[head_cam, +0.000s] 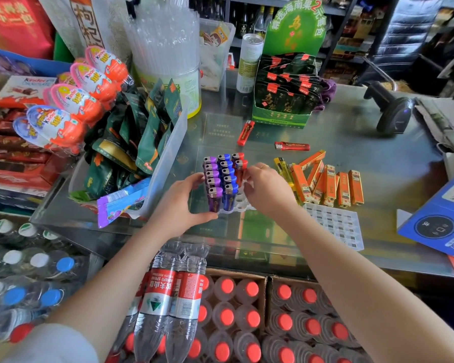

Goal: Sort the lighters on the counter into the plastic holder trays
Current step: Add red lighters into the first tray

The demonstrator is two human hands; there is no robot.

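Glossy upright lighters (222, 179), perforated tray (240, 204)

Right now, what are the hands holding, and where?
Left hand grips the holder tray at its left edge. Right hand pinches a red lighter by its body, in the tray.

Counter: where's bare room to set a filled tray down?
Bare glass lies between the two loose red lighters and the barcode scanner. Crowded: snack bin left of the holder tray, orange lighters and empty tray right.
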